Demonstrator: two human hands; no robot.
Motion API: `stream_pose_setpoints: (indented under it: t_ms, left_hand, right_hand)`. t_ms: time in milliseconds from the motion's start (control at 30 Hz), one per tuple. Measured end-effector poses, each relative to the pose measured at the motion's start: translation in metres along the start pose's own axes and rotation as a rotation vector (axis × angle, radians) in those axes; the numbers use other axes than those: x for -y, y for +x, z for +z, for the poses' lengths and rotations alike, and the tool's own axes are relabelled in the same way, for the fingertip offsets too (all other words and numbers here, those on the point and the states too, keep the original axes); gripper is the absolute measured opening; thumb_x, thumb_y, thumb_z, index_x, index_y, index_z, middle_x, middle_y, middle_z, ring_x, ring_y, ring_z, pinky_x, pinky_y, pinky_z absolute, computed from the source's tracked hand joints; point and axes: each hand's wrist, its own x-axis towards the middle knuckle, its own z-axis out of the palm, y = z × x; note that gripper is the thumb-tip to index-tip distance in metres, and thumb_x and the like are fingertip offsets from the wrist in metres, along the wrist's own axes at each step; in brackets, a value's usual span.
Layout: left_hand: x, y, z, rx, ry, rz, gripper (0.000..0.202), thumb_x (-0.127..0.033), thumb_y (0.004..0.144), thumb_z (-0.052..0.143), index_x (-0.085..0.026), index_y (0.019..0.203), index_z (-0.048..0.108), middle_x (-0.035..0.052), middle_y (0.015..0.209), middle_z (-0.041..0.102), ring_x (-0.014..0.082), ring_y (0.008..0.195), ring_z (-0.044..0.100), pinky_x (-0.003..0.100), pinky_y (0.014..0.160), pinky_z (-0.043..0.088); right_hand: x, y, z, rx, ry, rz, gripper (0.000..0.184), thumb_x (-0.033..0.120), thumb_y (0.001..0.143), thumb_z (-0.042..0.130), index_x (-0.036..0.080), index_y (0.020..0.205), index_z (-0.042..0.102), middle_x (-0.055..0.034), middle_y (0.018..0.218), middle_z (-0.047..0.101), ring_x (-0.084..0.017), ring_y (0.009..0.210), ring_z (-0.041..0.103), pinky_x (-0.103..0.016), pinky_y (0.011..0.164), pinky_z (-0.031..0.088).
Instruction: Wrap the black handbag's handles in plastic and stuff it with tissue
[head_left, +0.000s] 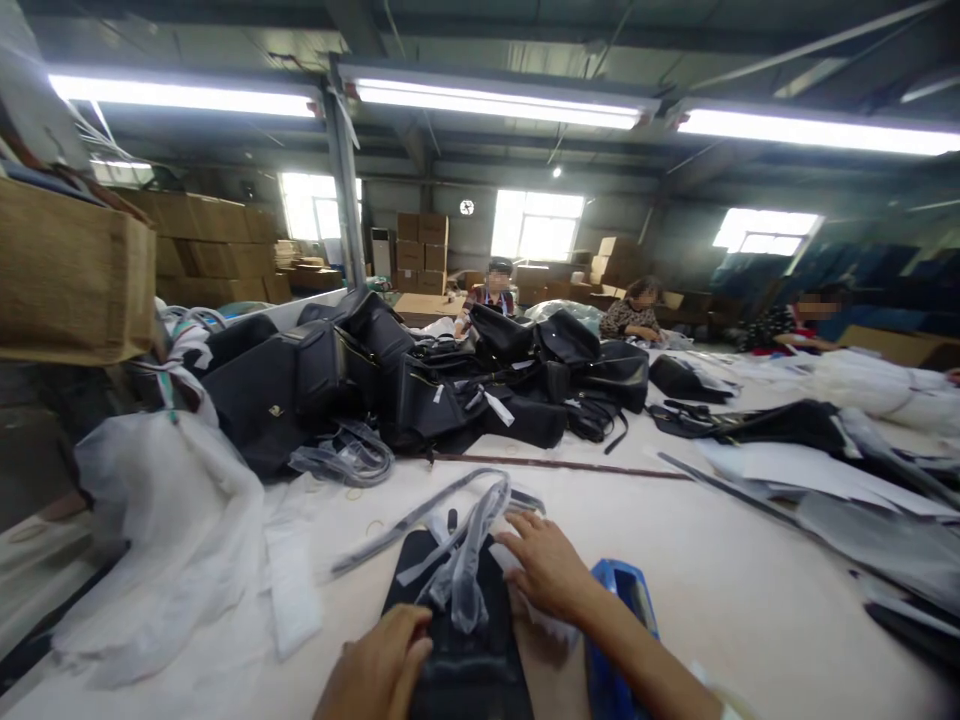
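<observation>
A black bag (480, 672) lies on the table right in front of me. Its straps (469, 590), in clear plastic wrap, loop over its top and out beyond its far end. At the near left edge of the bag is my left hand (382, 660), fingers curled and thumb against the side. My right hand (544, 565) reaches over the far right side with fingers stretched out and somewhat spread. Beneath it is a piece of white wrapping (551, 625) along the bag's right edge. A blue object (619, 590), perhaps a tape dispenser, stands partly hidden behind my right forearm.
Black bags (465, 385) are heaped across the table's far side. White wrapping material (165, 540) hangs and lies at left, below a brown paper bag (67, 270). Plastic sheets (862, 530) and more black pieces lie at right. Several people sit farther back.
</observation>
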Motion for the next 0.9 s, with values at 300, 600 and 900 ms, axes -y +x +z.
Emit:
stream_pose_setpoints:
  t_ms: [300,600,900]
  left_hand:
    - [-0.036,0.087,0.099,0.170,0.345,0.348,0.023,-0.027,0.079,0.062,-0.016,0.099,0.063,0.0116,0.104,0.065,0.0308,0.100,0.055,0.048,0.090,0.045]
    - [0.010,0.090,0.083,0.115,0.448,0.170,0.021,-0.013,0.083,0.045,-0.013,0.087,0.066,0.0140,0.095,0.066,0.0331,0.095,0.056,0.053,0.086,0.041]
    - [0.018,0.155,0.115,0.175,0.210,-0.168,0.019,-0.030,0.089,0.057,-0.013,0.095,0.063,0.0065,0.097,0.068,0.0212,0.093,0.064,0.043,0.087,0.050]
  right_hand:
    - [-0.020,0.023,0.051,0.147,-0.083,0.054,0.045,0.024,0.073,0.058,0.024,0.118,0.059,-0.0140,0.115,0.062,-0.035,0.107,0.055,-0.049,0.081,0.046]
    - [-0.022,0.030,0.057,0.163,-0.058,0.149,0.058,0.024,0.067,0.061,0.021,0.124,0.053,-0.0170,0.121,0.058,-0.037,0.109,0.053,-0.051,0.083,0.044]
    - [-0.027,0.022,0.050,0.168,0.008,0.148,0.067,0.027,0.068,0.057,0.017,0.134,0.047,-0.0170,0.126,0.055,-0.034,0.114,0.051,-0.046,0.087,0.044]
